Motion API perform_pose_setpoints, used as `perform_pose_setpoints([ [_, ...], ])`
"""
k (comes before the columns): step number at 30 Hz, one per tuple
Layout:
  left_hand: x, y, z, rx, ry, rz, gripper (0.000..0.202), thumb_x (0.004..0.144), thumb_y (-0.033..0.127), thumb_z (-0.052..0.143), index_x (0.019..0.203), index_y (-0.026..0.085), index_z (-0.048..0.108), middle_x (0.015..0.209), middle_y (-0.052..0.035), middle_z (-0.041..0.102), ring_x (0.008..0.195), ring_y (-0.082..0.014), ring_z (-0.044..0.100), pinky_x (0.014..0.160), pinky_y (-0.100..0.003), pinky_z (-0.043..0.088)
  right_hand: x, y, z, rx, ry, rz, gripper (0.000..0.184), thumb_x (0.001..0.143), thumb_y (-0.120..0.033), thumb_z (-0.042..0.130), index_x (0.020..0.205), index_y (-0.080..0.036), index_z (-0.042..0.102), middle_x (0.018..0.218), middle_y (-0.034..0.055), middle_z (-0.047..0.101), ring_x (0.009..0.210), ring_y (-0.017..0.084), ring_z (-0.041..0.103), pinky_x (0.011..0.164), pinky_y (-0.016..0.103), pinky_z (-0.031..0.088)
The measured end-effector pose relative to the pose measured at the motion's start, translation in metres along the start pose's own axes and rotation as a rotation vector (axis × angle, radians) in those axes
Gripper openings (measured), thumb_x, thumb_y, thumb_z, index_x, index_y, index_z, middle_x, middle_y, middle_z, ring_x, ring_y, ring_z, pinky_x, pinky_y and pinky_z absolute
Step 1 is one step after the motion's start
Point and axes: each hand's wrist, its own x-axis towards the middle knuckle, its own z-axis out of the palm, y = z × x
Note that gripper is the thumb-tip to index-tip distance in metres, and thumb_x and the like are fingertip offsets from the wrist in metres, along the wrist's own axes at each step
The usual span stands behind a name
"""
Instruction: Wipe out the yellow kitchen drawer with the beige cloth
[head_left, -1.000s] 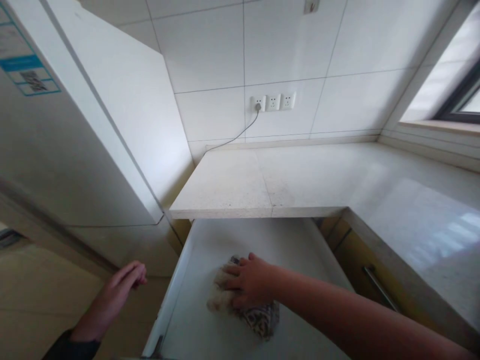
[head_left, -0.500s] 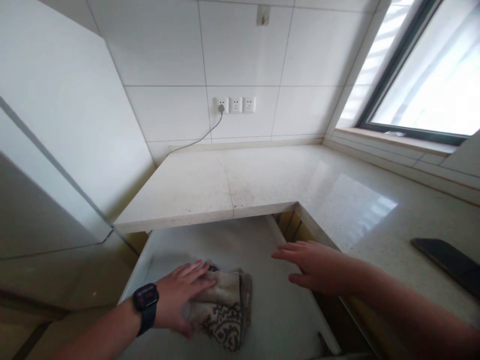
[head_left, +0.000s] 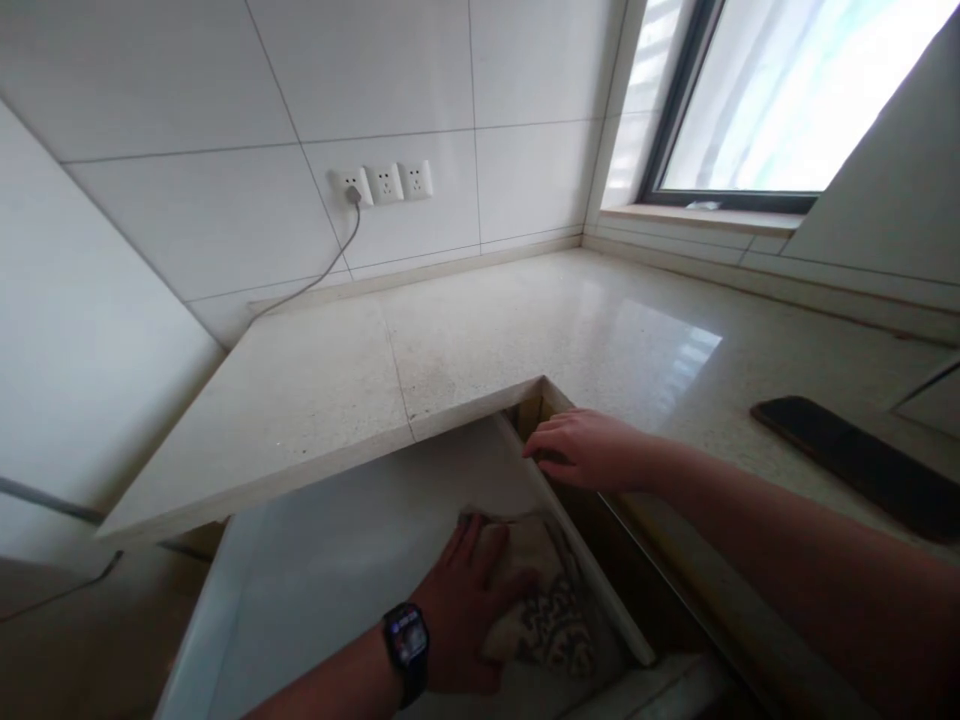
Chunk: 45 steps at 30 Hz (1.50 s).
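Observation:
A beige patterned cloth point(head_left: 547, 605) lies on the white bottom of an open drawer point(head_left: 337, 560), pushed against the drawer's right wall. My left hand point(head_left: 469, 600), with a dark watch on its wrist, presses flat on the cloth with fingers stretched out. Over the right wall's far end, just under the corner of the stone countertop point(head_left: 465, 350), my right hand point(head_left: 589, 450) rests with its fingers curled down. It holds nothing that I can see.
A dark phone point(head_left: 855, 460) lies on the countertop at the right. A wall socket strip point(head_left: 382, 183) with one grey cable plugged in sits on the tiled wall. A window point(head_left: 780, 90) is at the upper right, a white appliance side at the left.
My left hand has slid the cloth rightwards to the drawer's right wall. My right hand has moved from above the drawer to its right wall. The view has turned right.

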Motion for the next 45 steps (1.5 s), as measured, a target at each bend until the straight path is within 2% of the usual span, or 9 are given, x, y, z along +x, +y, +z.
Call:
perform_pose_setpoints([
  [6, 0.039, -0.011, -0.006, -0.045, 0.165, -0.111, 0.098, 0.058, 0.035, 0.080, 0.149, 0.048, 0.044, 0.166, -0.0016, 0.019, 0.150, -0.0495, 0.002, 0.118, -0.071, 0.008, -0.004, -0.003, -0.004, -0.037, -0.002, -0.001, 0.025, 0.093, -0.024, 0.058, 0.114, -0.025, 0.072, 0.107, 0.0040, 0.073, 0.101, 0.024, 0.066, 0.093, 0.038, 0.046],
  [15, 0.009, -0.098, -0.021, 0.082, 0.392, -0.498, 0.074, 0.079, 0.042, 0.067, 0.151, 0.036, 0.047, 0.163, -0.0075, 0.027, 0.147, -0.0468, 0.018, 0.119, -0.062, 0.015, -0.002, -0.003, -0.002, -0.067, 0.005, -0.020, 0.024, 0.093, -0.023, 0.057, 0.112, -0.025, 0.073, 0.101, 0.0033, 0.073, 0.099, 0.023, 0.066, 0.091, 0.036, 0.045],
  [22, 0.010, -0.020, 0.006, 0.080, 0.301, -0.206, 0.100, 0.061, 0.031, 0.078, 0.151, 0.050, 0.038, 0.164, -0.0015, 0.020, 0.150, -0.0464, 0.008, 0.119, -0.066, 0.010, -0.001, -0.002, -0.002, -0.100, -0.019, -0.027, 0.023, 0.092, -0.025, 0.059, 0.110, -0.024, 0.072, 0.101, 0.0050, 0.074, 0.097, 0.024, 0.068, 0.086, 0.035, 0.046],
  [27, 0.015, 0.021, 0.027, -0.001, 0.252, 0.016, 0.096, 0.062, 0.062, 0.074, 0.150, 0.054, 0.035, 0.164, -0.0015, 0.018, 0.147, -0.0479, 0.015, 0.115, -0.073, 0.009, -0.002, -0.003, -0.003, -0.113, -0.042, -0.017, 0.023, 0.093, -0.026, 0.057, 0.111, -0.024, 0.071, 0.103, 0.0042, 0.074, 0.099, 0.025, 0.068, 0.087, 0.036, 0.045],
  [30, 0.016, 0.020, 0.025, -0.003, 0.250, 0.004, 0.094, 0.061, 0.064, 0.076, 0.146, 0.056, 0.039, 0.161, 0.0006, 0.028, 0.141, -0.0432, 0.029, 0.115, -0.067, 0.022, -0.002, -0.003, -0.003, -0.122, -0.040, -0.021, 0.023, 0.093, -0.026, 0.057, 0.111, -0.024, 0.071, 0.104, 0.0041, 0.074, 0.099, 0.025, 0.068, 0.086, 0.036, 0.045],
  [35, 0.023, -0.008, -0.003, 0.055, 0.285, -0.184, 0.083, 0.070, 0.038, 0.076, 0.145, 0.050, 0.045, 0.159, -0.0003, 0.036, 0.132, -0.0377, 0.044, 0.106, -0.057, 0.039, -0.002, -0.005, -0.004, -0.131, -0.035, -0.013, 0.023, 0.093, -0.026, 0.058, 0.111, -0.024, 0.072, 0.103, 0.0051, 0.074, 0.097, 0.024, 0.068, 0.084, 0.035, 0.044],
  [41, 0.034, -0.045, -0.055, -0.314, 0.501, -0.460, 0.037, 0.099, 0.039, 0.042, 0.119, 0.020, 0.066, 0.114, -0.0096, 0.070, 0.103, -0.0261, 0.065, 0.090, -0.039, 0.048, 0.000, -0.003, -0.004, -0.114, -0.018, -0.037, 0.022, 0.091, -0.026, 0.059, 0.108, -0.024, 0.073, 0.096, 0.0048, 0.074, 0.093, 0.023, 0.067, 0.083, 0.033, 0.043],
  [43, 0.044, -0.041, -0.068, -0.380, 0.531, -0.450, 0.040, 0.101, 0.045, 0.039, 0.108, 0.018, 0.068, 0.102, -0.0084, 0.071, 0.097, -0.0251, 0.066, 0.087, -0.038, 0.049, 0.001, -0.002, -0.005, -0.087, -0.009, -0.028, 0.021, 0.091, -0.026, 0.059, 0.107, -0.024, 0.073, 0.096, 0.0048, 0.074, 0.090, 0.022, 0.067, 0.080, 0.032, 0.043],
  [45, 0.060, -0.032, -0.074, -0.293, 0.575, -0.334, 0.036, 0.100, 0.038, 0.042, 0.120, 0.018, 0.064, 0.116, -0.0096, 0.069, 0.109, -0.0267, 0.062, 0.096, -0.040, 0.047, 0.001, -0.001, -0.006, -0.036, 0.010, -0.001, 0.022, 0.092, -0.027, 0.058, 0.108, -0.025, 0.073, 0.097, 0.0045, 0.074, 0.089, 0.022, 0.067, 0.077, 0.032, 0.042],
])
